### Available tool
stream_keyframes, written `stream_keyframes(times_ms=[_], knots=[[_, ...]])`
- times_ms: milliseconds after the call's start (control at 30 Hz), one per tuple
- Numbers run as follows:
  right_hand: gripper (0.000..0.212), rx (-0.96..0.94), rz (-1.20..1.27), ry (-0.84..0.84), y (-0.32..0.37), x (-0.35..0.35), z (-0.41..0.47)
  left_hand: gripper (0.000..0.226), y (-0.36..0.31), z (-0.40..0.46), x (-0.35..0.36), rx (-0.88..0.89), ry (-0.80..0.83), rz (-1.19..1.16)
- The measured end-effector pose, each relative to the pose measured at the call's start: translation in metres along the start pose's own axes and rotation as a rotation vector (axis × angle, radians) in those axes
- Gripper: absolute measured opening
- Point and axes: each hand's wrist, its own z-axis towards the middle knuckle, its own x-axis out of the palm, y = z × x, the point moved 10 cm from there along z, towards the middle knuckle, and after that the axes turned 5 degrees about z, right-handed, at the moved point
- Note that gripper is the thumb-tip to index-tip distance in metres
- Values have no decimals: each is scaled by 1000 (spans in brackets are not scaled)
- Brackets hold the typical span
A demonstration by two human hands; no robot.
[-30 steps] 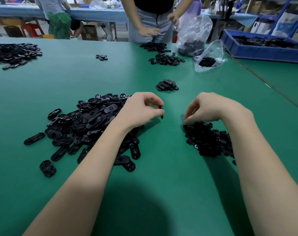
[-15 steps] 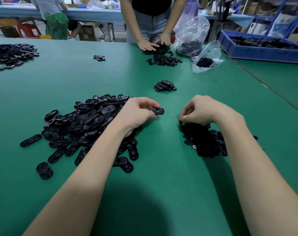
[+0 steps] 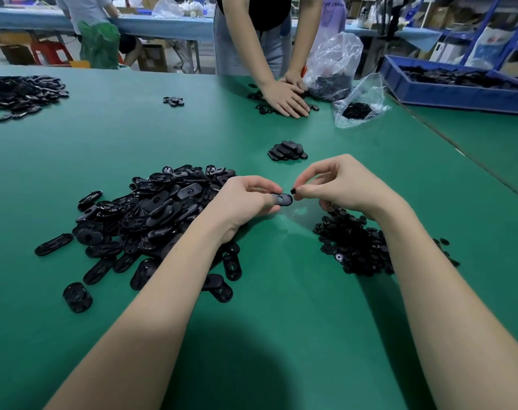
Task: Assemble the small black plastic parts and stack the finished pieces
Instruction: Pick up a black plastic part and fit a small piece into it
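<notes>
Oval black plastic plate (image 3: 282, 199) held above the green bench (image 3: 281, 335), near its middle, pinched between thumb and fingers of the left hand (image 3: 245, 202). Right hand (image 3: 345, 184) pinches a small black insert (image 3: 293, 191) at its fingertips; insert sits just above the plate's free end, contact between the two cannot be told. Remaining fingers of both hands curled.

Supply of oval plates (image 3: 151, 220): loose heap on the bench below the left forearm, a few strays toward the near-left edge. Heap of small inserts (image 3: 352, 247): on the bench under the right wrist, apart from the oval heap.

Stack of finished pieces (image 3: 287, 150): small, overlapping, beyond both hands toward the far edge.

Far edge: a second person's hands (image 3: 284, 97) rest flat on another scatter of black parts. Just beside them, two clear plastic bags (image 3: 334, 66) containing black parts. Far-right: blue tray (image 3: 459, 93) filled with parts. Far-left corner: another pile of black parts (image 3: 21, 93). A few loose parts (image 3: 173, 101) between that pile and the second person.
</notes>
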Motion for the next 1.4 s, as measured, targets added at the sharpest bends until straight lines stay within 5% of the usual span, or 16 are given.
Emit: stream_keyframes(times_ms=[333, 867, 1400], knots=[[8, -52, -171, -91, 5, 2, 5, 22, 4, 2, 13, -43, 73, -157], [10, -27, -30, -97, 15, -2, 4, 12, -7, -2, -10, 37, -96, -55], [17, 33, 31, -240, 13, -12, 2, 13, -19, -2, -7, 134, -47, -100]])
